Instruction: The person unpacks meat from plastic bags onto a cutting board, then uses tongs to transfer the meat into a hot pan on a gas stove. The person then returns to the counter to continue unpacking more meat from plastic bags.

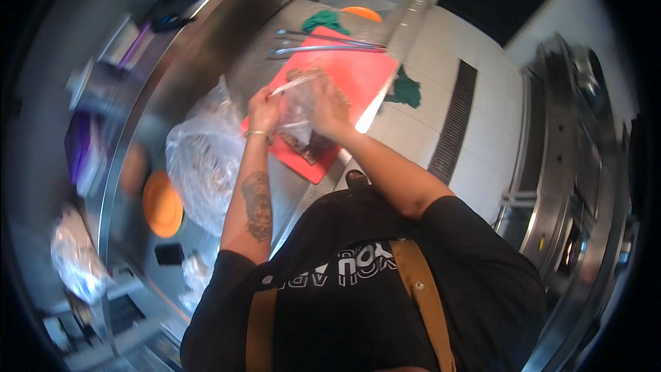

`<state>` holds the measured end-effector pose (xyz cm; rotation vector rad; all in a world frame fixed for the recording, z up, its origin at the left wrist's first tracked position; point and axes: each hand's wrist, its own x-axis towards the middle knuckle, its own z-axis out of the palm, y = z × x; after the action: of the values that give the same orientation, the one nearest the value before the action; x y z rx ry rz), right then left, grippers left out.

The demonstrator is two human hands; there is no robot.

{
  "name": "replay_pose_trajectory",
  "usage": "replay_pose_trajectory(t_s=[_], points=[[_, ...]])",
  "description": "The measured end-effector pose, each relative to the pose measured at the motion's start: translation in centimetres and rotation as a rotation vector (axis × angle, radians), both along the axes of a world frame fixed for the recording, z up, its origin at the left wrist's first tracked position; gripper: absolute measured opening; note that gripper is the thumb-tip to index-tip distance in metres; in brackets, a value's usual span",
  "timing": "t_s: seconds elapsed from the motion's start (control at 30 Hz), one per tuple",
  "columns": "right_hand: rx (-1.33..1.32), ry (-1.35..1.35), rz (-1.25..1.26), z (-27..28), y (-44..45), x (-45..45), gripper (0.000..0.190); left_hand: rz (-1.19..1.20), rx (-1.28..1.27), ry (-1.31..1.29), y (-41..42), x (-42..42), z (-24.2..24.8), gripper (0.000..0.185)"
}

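Note:
My left hand grips the edge of a small clear plastic bag above a red cutting board. At the bag's other side is my right hand, blurred, its fingers close to the bag's mouth; whether it holds the bag I cannot tell. Brown pieces of food, perhaps cooked meat, lie on the board beneath and around the bag. Metal tongs rest across the board's far end. A large clear plastic bag with contents hard to make out stands left of my left forearm.
Beyond the board lie a green cloth and an orange plate; a second green cloth hangs at the counter's right edge. An orange lid or plate and a dark flat object are at left on the steel counter.

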<state>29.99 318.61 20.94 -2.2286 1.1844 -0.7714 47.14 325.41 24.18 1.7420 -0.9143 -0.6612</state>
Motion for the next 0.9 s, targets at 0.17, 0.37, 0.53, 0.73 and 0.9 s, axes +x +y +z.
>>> replay_pose_trajectory(t_s=[0.17, 0.37, 0.53, 0.73, 0.9], points=[[-0.091, -0.183, 0.119, 0.3, -2.2, 1.0, 0.051, 0.038, -0.143, 0.747, 0.4, -0.1, -0.9, 0.013], [1.05, -0.696, 0.28, -0.7, -5.7, 3.4, 0.036, 0.082, 0.056, 0.17, 0.3, 0.4, -2.5, 0.02], [1.543, -0.856, 0.493, 0.6, -5.5, 4.3, 0.021, 0.244, -0.249, 0.252, -1.1, 1.7, -1.8, 0.05], [0.742, -0.723, 0.606, 3.5, -4.8, 4.4, 0.029, -0.111, -0.544, 0.732, -3.1, 0.7, 1.0, 0.045], [0.173, -0.448, 0.358, 5.4, -5.3, 3.6, 0.039, -0.088, -0.303, 0.412, -6.0, 1.6, 2.0, 0.047]])
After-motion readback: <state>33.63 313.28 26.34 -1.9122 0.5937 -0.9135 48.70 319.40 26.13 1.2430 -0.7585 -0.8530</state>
